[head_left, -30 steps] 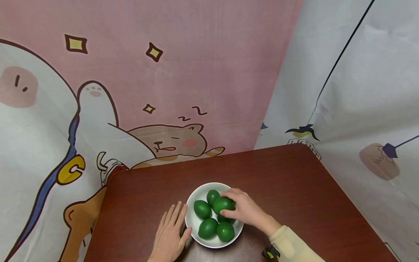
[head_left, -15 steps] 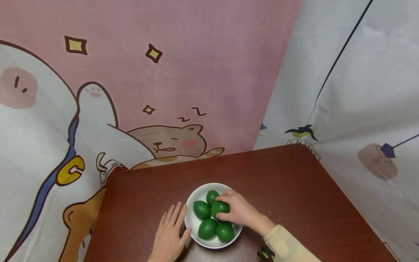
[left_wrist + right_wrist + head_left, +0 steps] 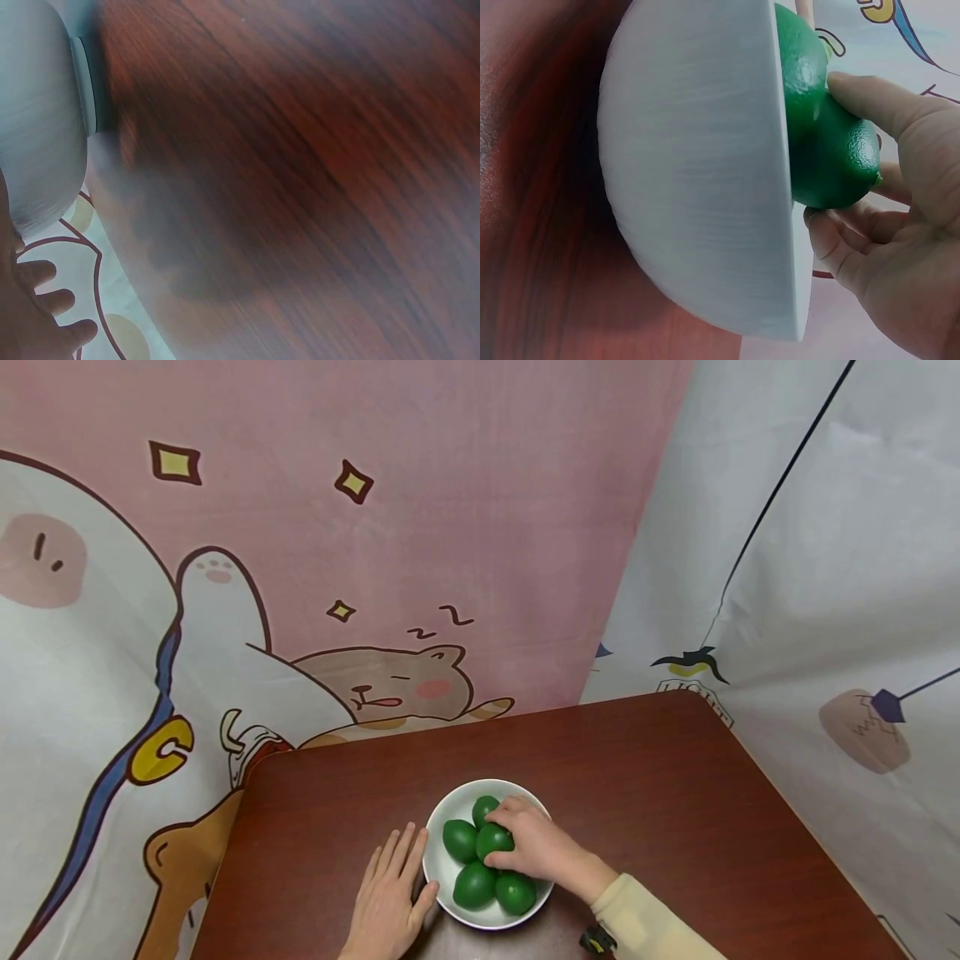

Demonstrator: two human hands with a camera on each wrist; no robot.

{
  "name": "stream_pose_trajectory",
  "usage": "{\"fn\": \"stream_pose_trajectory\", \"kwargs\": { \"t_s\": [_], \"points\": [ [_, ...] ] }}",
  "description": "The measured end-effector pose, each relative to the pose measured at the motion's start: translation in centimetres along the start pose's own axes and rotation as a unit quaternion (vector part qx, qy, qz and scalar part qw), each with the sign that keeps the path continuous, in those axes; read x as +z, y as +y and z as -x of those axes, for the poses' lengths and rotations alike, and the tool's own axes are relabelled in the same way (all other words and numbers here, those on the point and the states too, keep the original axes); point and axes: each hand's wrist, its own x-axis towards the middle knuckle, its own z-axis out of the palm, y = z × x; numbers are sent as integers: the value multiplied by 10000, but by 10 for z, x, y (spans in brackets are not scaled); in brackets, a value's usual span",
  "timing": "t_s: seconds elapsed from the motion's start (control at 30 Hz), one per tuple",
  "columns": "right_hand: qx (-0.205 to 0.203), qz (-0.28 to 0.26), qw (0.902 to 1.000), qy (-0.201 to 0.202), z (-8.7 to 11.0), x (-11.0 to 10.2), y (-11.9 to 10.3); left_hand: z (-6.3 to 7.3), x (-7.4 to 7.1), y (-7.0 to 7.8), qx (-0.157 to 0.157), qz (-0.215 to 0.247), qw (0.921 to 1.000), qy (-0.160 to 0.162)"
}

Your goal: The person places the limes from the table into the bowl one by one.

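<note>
A white bowl (image 3: 437, 893) with several green limes stands on the table. My right hand (image 3: 543, 847) reaches in over its right side and holds one lime (image 3: 495, 841) between thumb and fingers. In the right wrist view, that lime (image 3: 838, 154) pokes above the rim beside another lime (image 3: 799, 71), with my right hand (image 3: 907, 180) around it. My left hand (image 3: 386, 897) lies at the bowl's left side, fingers extended and thumb tip near the rim. Fingers of the left hand (image 3: 45, 300) appear below the bowl (image 3: 37, 105) in the left wrist view.
The dark red-brown table (image 3: 600, 752) extends around the bowl. Behind it hangs a pink cloth (image 3: 480, 527) with cartoon animals, and a white printed cloth (image 3: 810, 568) hangs to the right. A dark band (image 3: 597, 939) sits by the right sleeve.
My right hand has moved a little to the left within the bowl, carrying the lime towards the middle of the others. The left hand and the bowl stay about where they were.
</note>
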Motion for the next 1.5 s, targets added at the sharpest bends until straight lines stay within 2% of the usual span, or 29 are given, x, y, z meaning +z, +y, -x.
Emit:
{"fn": "stream_pose_trajectory", "kwargs": {
  "t_s": [0.33, 0.67, 1.03, 1.27, 1.5],
  "points": [
    [-82, -124, 9995, 275, 5, 9, 4, 2, 3, -2, -14, -15, 10000, -43],
    [38, -355, 9983, 459, 10, 9, 8, 1, 4, -3, -35, 13, 10000, 83],
    [130, -734, 9934, 877, 17, 2, 18, -3, 2, -3, -83, -20, 9999, -84],
    [-43, -515, 9876, 1480, 22, -2, 26, -9, -1, -4, -71, -23, 9999, -141],
    [-258, -370, 9760, 2130, 31, -6, 40, -12, 0, -4, -77, -25, 9999, -137]
  ]
}}
